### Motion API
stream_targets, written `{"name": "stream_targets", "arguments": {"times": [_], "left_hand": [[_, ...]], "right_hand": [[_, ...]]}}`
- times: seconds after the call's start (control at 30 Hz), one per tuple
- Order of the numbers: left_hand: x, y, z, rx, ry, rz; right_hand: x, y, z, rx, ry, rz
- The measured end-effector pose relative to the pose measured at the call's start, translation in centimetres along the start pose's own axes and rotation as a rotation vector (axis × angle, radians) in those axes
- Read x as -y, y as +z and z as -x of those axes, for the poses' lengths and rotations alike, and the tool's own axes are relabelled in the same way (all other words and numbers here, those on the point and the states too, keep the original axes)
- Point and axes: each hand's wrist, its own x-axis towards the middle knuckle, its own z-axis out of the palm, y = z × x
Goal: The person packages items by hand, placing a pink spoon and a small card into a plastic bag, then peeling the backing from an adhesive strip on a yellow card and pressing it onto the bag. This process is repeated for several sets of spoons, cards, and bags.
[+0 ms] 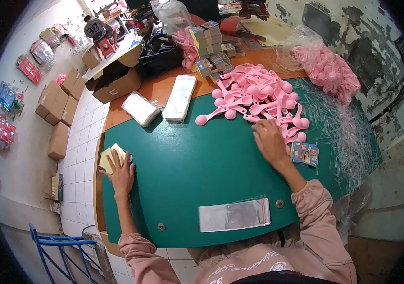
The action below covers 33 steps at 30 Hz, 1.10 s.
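Two hands are on the green table (pixel 178 165), well apart. Your left hand (pixel 122 174) lies at the table's left edge, fingers spread flat over a small stack of pale yellow sheets (pixel 109 156), lying on it rather than gripping. Your right hand (pixel 270 142) rests palm down at the near edge of the pile of pink spoons (pixel 254 94), fingertips among the nearest ones; whether they close on a spoon cannot be told. Just right of that wrist lies a small printed card (pixel 304 154). A flat clear sleeve (pixel 234 214) lies near your body, between your arms. Further back sit a long white wrapped pack (pixel 179 97), a smaller wrapped pack (pixel 140 109) beside it, stacked printed boxes (pixel 206 38) and a bag of more pink spoons (pixel 327 71)
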Motion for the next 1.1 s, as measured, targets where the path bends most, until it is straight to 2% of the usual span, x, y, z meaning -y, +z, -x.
{"name": "stream_targets", "arguments": {"times": [0.07, 0.13, 0.17, 0.2, 0.23, 0.3, 0.37, 0.4, 0.43, 0.47, 0.53, 0.57, 0.63, 0.67, 0.7, 0.73, 0.77, 0.83, 0.87, 0.9, 0.97, 1.0, 1.03, 1.1], "left_hand": [[-2.0, -2.4, 0.5, 0.006, -0.064, -0.015], [-5.6, -3.9, 1.9, -0.272, 0.193, 0.477], [-8.7, -5.6, 3.3, -0.312, 0.341, 0.655], [-11.7, -7.4, 4.9, -0.250, 0.529, 0.788], [-14.4, -9.2, 6.8, 0.023, 0.642, 0.968], [-18.7, -10.1, 10.2, 0.232, 0.832, 0.990], [-20.6, -9.3, 11.5, 0.230, 0.867, 0.923], [-21.2, -8.7, 11.4, 0.315, 0.917, 0.953], [-21.6, -8.2, 11.3, 0.399, 0.969, 0.979], [-21.7, -7.8, 10.7, 0.491, 0.985, 1.091], [-21.5, -7.5, 10.2, 0.547, 0.998, 1.120], [-21.4, -7.5, 10.0, 0.609, 1.008, 1.144], [-21.3, -7.6, 10.0, 0.552, 1.035, 1.140], [-21.1, -7.6, 10.2, 0.500, 1.059, 1.136], [-21.0, -7.5, 10.4, 0.497, 1.059, 1.127], [-21.1, -7.2, 10.6, 0.340, 1.108, 1.112], [-21.1, -6.8, 10.7, 0.179, 1.153, 1.094], [-20.9, -6.5, 10.4, 0.190, 1.166, 1.090], [-20.8, -6.8, 10.1, 0.344, 1.145, 1.138], [-20.9, -6.9, 10.0, 0.505, 1.117, 1.190], [-21.1, -6.6, 10.0, 0.530, 1.115, 1.229], [-21.1, -6.5, 9.9, 0.544, 1.114, 1.251], [-21.0, -6.6, 9.8, 0.552, 1.114, 1.257], [-20.3, -7.3, 9.4, 0.612, 1.049, 1.364]], "right_hand": [[-1.2, 0.1, -1.0, 0.002, 0.020, 0.087], [-2.1, 1.5, -1.7, 0.033, 0.000, 0.165], [-2.1, 2.1, -2.1, 0.044, -0.005, 0.159], [-2.1, 2.6, -2.5, 0.099, 0.017, 0.270], [-2.2, 3.1, -2.8, 0.155, 0.035, 0.383], [-2.4, 3.3, -3.0, 0.142, -0.009, 0.376], [-2.2, 2.0, -3.4, 0.069, 0.088, 0.020], [-2.2, 1.1, -3.8, 0.071, 0.084, 0.024], [-2.3, 0.0, -4.4, 0.106, 0.161, -0.136], [-2.4, -0.8, -5.1, 0.139, 0.239, -0.299], [-2.6, -1.5, -7.1, -0.033, 0.113, -0.199], [-3.5, -1.1, -8.7, -0.037, 0.112, -0.198], [-5.7, 0.6, -12.4, -0.205, -0.066, 0.073], [-6.6, 1.1, -13.7, -0.211, -0.065, 0.069], [-7.5, 1.6, -14.9, -0.047, -0.052, 0.146], [-8.3, 2.2, -15.5, 0.116, -0.041, 0.224], [-8.9, 3.1, -15.5, 0.107, -0.045, 0.220], [-10.6, 6.2, -14.8, 0.355, 0.049, 0.262], [-11.0, 7.7, -14.0, 0.264, 0.082, 0.168], [-10.4, 7.2, -13.3, 0.274, 0.081, 0.174], [-7.8, 5.4, -11.8, 0.455, 0.132, -0.037], [-6.3, 5.1, -10.5, 0.325, 0.166, -0.054], [-5.7, 4.7, -9.4, 0.333, 0.171, -0.051], [-4.5, 4.0, -8.4, 0.325, -0.139, 0.012]]}}
